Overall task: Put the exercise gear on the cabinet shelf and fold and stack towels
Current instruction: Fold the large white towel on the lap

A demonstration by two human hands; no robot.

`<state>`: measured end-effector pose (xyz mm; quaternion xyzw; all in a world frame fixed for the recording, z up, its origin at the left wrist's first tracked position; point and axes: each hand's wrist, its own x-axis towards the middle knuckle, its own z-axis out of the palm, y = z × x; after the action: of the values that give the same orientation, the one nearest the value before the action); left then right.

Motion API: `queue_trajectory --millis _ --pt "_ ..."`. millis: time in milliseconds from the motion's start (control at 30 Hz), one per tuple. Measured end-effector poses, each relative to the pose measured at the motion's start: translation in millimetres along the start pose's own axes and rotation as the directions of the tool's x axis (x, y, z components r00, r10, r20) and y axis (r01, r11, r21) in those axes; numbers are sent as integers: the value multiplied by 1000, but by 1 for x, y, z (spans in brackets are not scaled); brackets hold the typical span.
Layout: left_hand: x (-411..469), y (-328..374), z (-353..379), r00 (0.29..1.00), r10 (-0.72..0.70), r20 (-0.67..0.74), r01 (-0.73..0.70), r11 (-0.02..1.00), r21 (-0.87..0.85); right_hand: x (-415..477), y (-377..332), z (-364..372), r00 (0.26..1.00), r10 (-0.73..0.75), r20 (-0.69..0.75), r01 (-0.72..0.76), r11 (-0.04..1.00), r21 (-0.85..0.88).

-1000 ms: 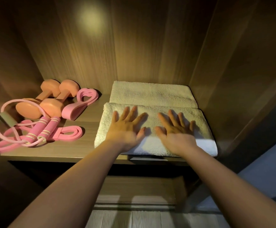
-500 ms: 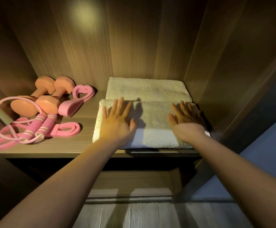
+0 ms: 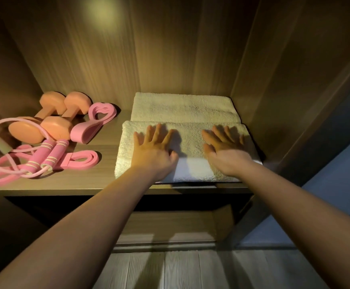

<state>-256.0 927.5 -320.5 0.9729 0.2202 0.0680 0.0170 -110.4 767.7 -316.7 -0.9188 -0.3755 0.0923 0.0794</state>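
Note:
Two folded cream towels lie on the right half of the wooden cabinet shelf (image 3: 99, 140). The front towel (image 3: 190, 140) lies near the shelf's edge, and the back towel (image 3: 182, 105) sits behind it against the rear wall. My left hand (image 3: 153, 151) presses flat on the front towel's left part, fingers spread and straight. My right hand (image 3: 226, 149) lies flat on its right part. On the left of the shelf rest two orange dumbbells (image 3: 51, 119), a pink figure-eight band (image 3: 93, 124), a pink skipping rope (image 3: 45, 155) and a pink flat band (image 3: 80, 160).
The cabinet's right side wall (image 3: 274, 80) stands close beside the towels. The back wall (image 3: 149, 49) is just behind them. A lower compartment (image 3: 165, 226) opens under the shelf, with pale floorboards (image 3: 170, 270) below.
My hands slid apart to the towel's ends, then came back toward its middle. The towel stays in place.

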Motion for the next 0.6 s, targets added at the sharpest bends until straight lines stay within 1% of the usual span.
queue_trajectory --millis 67,100,167,267,333,467,600 --pt "0 10 3 998 40 -42 -40 999 15 2 -10 3 1000 15 -24 -14 999 31" --pt "-1 15 7 998 57 -37 -56 998 23 0 -15 8 1000 9 -26 -9 1000 7" --pt "-1 19 12 998 63 3 -63 997 31 -1 -16 15 1000 11 -2 -11 999 -44" --pt "4 11 9 997 62 42 -63 998 20 3 -11 11 1000 2 2 -2 1000 -20" --pt "8 8 10 996 66 63 -69 997 44 7 -10 12 1000 -3 6 3 999 -45" --pt "15 0 9 989 6 148 -11 999 34 8 -3 14 998 19 55 -15 998 -66" --pt "12 -10 11 989 -81 125 78 996 32 4 11 16 998 59 -13 -59 997 -47"
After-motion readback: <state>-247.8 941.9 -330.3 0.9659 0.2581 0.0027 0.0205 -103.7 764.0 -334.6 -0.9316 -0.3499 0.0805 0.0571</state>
